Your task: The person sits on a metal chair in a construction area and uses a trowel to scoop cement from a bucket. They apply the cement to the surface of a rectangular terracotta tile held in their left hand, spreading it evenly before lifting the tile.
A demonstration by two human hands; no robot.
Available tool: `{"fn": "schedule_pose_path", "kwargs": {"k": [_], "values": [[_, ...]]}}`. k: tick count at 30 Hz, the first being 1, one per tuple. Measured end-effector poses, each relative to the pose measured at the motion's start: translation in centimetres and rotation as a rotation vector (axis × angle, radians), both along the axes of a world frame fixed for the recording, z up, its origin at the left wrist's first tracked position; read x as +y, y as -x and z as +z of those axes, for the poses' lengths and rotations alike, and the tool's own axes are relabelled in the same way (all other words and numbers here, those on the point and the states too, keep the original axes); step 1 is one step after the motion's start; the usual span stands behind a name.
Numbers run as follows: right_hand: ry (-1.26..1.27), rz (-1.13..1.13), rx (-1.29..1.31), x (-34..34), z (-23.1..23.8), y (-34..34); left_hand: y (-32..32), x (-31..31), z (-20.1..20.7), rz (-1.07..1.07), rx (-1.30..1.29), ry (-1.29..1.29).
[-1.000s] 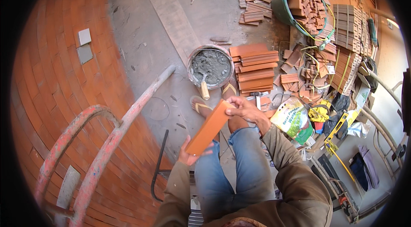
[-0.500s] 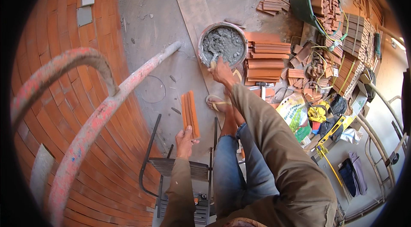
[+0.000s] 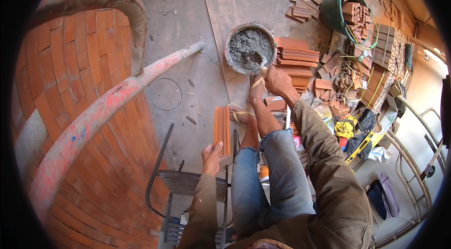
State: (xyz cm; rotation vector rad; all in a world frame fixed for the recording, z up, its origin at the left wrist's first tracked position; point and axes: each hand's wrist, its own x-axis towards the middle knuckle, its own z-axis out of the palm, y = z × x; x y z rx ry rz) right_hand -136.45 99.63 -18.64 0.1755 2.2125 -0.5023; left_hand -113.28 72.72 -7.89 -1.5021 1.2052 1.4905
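Observation:
My left hand (image 3: 213,158) is closed on the lower end of a long, grooved orange clay tile (image 3: 221,129), held above the floor beside my left foot. In front of me my right hand (image 3: 279,83) grips the short handle of a trowel (image 3: 264,67) at the near right rim of a round bucket (image 3: 228,51). Wet grey mortar (image 3: 249,42) fills much of this bucket, with a hollow next to the trowel. The trowel's blade is mostly out of sight, so its load cannot be made out.
Stacked clay tiles (image 3: 297,56) sit right of the bucket. A green bucket of tile pieces (image 3: 332,11) tilts farther back. Pink-stained scaffold tubes (image 3: 117,91) cross the left, before a brick wall (image 3: 70,80). A dark metal chair (image 3: 188,183) and yellow level (image 3: 359,148) stand nearby.
My right hand and trowel have moved rightward along the bucket's near rim. The tile in my left hand has become more upright and shifted right. The whole view has shifted slightly.

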Motion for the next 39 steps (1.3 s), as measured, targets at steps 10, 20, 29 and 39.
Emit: {"fn": "schedule_pose_path", "kwargs": {"k": [10,20,29,39], "values": [[0.31,-0.362,-0.033,1.6,-4.3,-4.9,5.9,1.7,-2.7,-0.036,0.148,-0.069],[0.481,-0.548,0.093,0.3,0.8,-14.7,14.4,6.0,-5.2,-0.019,0.235,-0.188],[0.28,-0.433,0.384,-2.1,-0.6,-14.2,18.8,8.1,-4.3,-0.094,0.274,-0.197],[0.287,-0.249,0.433,-0.4,-4.2,-16.3,20.8,9.9,-1.9,-0.213,0.279,-0.035]]}}
